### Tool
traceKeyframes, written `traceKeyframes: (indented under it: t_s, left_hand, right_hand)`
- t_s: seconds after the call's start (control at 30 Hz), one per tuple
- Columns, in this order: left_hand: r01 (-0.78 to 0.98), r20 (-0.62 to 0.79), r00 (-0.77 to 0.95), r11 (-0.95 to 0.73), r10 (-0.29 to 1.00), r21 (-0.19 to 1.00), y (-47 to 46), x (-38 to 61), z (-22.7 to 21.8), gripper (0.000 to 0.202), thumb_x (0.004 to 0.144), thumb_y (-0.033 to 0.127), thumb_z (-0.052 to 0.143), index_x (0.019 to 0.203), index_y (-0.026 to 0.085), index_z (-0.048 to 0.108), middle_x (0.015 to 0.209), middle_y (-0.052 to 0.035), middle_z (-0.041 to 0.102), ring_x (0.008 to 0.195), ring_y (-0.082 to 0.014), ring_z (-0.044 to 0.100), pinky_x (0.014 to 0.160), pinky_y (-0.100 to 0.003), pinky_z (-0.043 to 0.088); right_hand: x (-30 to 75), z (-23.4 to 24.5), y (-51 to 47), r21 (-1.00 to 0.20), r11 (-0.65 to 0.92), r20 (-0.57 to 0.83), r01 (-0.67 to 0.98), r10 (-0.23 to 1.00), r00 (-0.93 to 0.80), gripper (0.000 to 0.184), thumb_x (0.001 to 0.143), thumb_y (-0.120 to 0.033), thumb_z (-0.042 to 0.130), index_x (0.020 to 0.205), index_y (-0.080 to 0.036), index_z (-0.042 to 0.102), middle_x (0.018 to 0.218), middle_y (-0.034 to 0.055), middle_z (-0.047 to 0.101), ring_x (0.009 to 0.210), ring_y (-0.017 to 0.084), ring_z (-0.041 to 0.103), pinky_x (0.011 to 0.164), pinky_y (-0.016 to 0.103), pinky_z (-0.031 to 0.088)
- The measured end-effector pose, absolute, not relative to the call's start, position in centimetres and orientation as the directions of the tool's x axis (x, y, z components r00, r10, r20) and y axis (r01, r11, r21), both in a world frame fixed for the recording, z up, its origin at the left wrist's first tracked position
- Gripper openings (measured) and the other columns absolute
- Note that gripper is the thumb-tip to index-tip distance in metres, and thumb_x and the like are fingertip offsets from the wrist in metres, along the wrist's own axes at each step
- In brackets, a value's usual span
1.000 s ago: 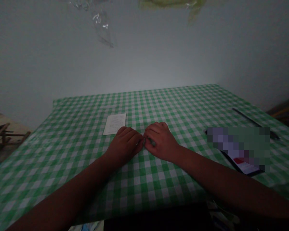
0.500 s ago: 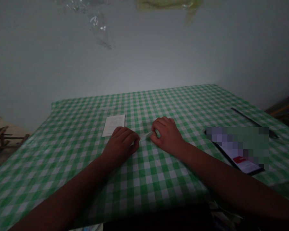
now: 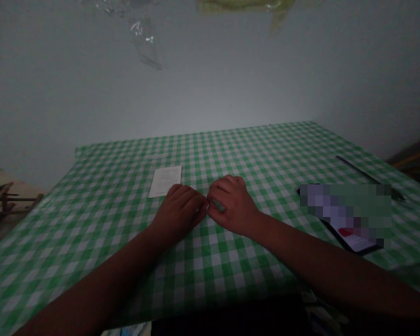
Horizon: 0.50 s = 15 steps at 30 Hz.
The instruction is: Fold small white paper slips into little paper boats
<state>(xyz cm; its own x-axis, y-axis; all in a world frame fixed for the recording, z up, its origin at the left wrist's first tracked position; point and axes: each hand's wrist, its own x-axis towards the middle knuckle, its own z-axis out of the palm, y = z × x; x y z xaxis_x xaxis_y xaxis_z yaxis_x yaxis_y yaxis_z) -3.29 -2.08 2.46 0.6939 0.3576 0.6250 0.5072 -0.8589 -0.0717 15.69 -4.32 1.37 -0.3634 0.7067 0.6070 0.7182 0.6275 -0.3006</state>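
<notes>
My left hand [image 3: 178, 212] is closed in a pinch just above the table, thumb and fingertips pressed together. Against its fingertips, at the middle of the table, my right hand [image 3: 235, 207] is also pinched, with its fingers curled. Whatever lies between the two pinches is hidden by the fingers. A white sheet of printed paper [image 3: 165, 180] rests flat just beyond my left hand, partly behind its knuckles.
A green and white checked cloth [image 3: 213, 270] covers the table. On the right are a phone [image 3: 359, 242] with its screen lit, partly blurred, and a thin dark object [image 3: 359, 171]. Behind the table rises a pale wall [image 3: 210, 88] with clear plastic [image 3: 145, 42] on it.
Half a second ago a thin pale strip spanned a gap between my hands. My right hand has moved left and slightly nearer, so the fingertips now meet and the strip is hidden.
</notes>
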Motion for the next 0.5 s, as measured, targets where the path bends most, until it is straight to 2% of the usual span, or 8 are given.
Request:
traceKeyframes:
  t_s: [0.4,0.5]
  left_hand:
    - [0.547,0.607,0.683,-0.835,0.406,-0.056,-1.4,-4.4,2.4,0.005,0.09,0.014,0.058,0.091,0.019,0.058,0.083,-0.003,0.069,0.079,-0.0181,0.06,0.078,-0.037,0.047]
    - [0.557,0.608,0.673,-0.829,0.42,-0.043,-1.1,-4.6,2.3,0.005,0.09,0.014,0.057,0.091,0.019,0.058,0.083,-0.0029,0.069,0.078,-0.0179,0.06,0.078,-0.037,0.047]
  right_hand:
    - [18.1,1.2,-2.5,-0.375,0.494,0.599,0.784,0.775,-0.202,0.005,0.078,-0.017,0.056,0.074,-0.021,0.056,0.087,0.0034,0.065,0.089,0.022,0.056,0.083,0.039,0.036]
    - [18.4,1.3,-2.5,-0.404,0.518,0.624,0.754,0.759,-0.186,0.007,0.076,-0.015,0.055,0.079,-0.021,0.057,0.088,0.0041,0.064,0.09,0.023,0.056,0.082,0.039,0.038]
